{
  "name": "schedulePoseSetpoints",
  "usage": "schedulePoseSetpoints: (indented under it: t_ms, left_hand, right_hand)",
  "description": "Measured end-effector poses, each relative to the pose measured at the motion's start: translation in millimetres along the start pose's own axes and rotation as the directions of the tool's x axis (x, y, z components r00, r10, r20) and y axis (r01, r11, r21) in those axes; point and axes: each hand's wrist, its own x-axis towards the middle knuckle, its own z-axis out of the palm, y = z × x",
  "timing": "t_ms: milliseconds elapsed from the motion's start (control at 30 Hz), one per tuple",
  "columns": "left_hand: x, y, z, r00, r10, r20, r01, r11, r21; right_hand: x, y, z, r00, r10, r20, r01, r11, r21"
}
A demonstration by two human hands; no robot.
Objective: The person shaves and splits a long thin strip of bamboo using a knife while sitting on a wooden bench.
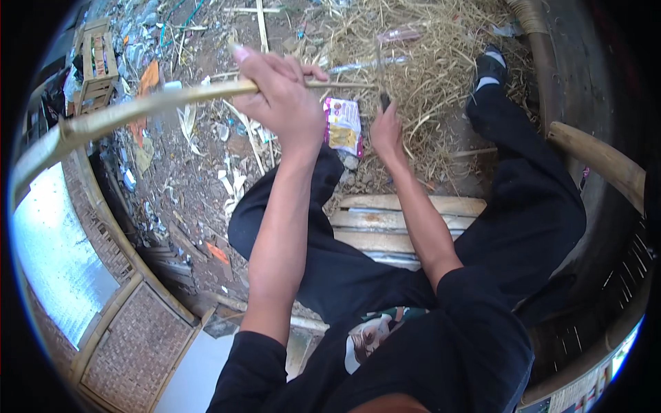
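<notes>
A long, pale bamboo pole [165, 101] comes in from the left edge and narrows to a thin tip in front of me. My left hand [292, 110] is wrapped round it near that thin end. In my right hand [387, 136] is a knife [385, 102], gripped by its dark handle. Its blade points away from me and is smeared by motion. The pole's thin tip reaches close to the blade; whether they touch, I cannot tell. Below the hands, on the ground, lies a white and purple packet [343, 127].
Pale shavings [434, 62] are heaped at the far right, next to my shod foot [491, 67]. A wooden slatted seat [372, 220] is between my legs. A wooden crate [96, 62] stands far left, above a woven bamboo panel [138, 344]. Litter covers the dirt ground.
</notes>
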Motion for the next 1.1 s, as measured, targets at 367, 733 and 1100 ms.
schedulePoseSetpoints:
  t_ms: [367,733,1100]
  left_hand:
    - [2,-1,1,0.999,0.022,0.044,-0.021,1.0,-0.006]
    - [-2,-5,1,1.0,0.004,0.024,-0.005,1.0,0.026]
    - [-3,-1,-14,0.91,-0.014,0.414,0.07,0.99,-0.12]
  right_hand:
    - [-1,5,2,0.99,0.087,0.109,-0.074,0.99,-0.122]
    - [23,23,16,0.999,0.045,0.022,-0.039,0.977,-0.21]
    - [7,10,-10,0.925,-0.238,-0.296,0.304,0.931,0.201]
